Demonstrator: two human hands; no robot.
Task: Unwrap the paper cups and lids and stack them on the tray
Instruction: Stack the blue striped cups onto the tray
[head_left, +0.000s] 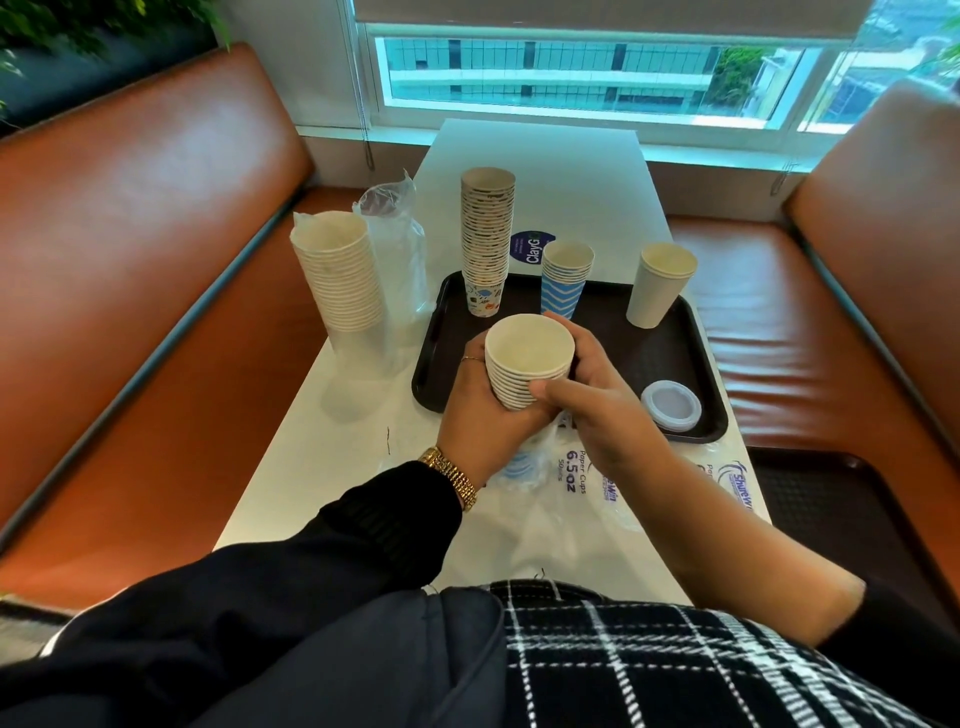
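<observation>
Head view, looking down at a white surface (571, 171) set between two orange-brown booth seats, with a window at the far end. Both hands meet over the near edge of a dark brown tray (670, 358) and hold a short stack of plain white paper cups (524, 366), mouths upward. The left hand (488, 410) curls around the stack from the left and below; a ring shows on one finger and a gold watch (451, 475) on the wrist, above a black sleeve. The right hand (597, 395) wraps the stack from the right, thumb pressed across the cup rims; its forearm is bare.

On the tray stand three more stacks: a tall one of patterned cups (485, 244) at the far left corner, a short one of blue-and-white wavy cups (563, 283) in the middle, and a short one of cream cups (660, 286) to the right. A small pile of white lids (671, 405) lies at the tray's near right corner.

Left of the tray, off it, a tall stack of white cups (343, 280) stands on the surface, its lower part in clear plastic wrapping, with a loose clear wrapper (395, 234) upright just behind it. Crumpled clear wrappers printed "Paper Cups 6.5oz" (566, 467) lie on the surface beneath the hands. A round dark sticker (530, 249) sits on the surface behind the tray
</observation>
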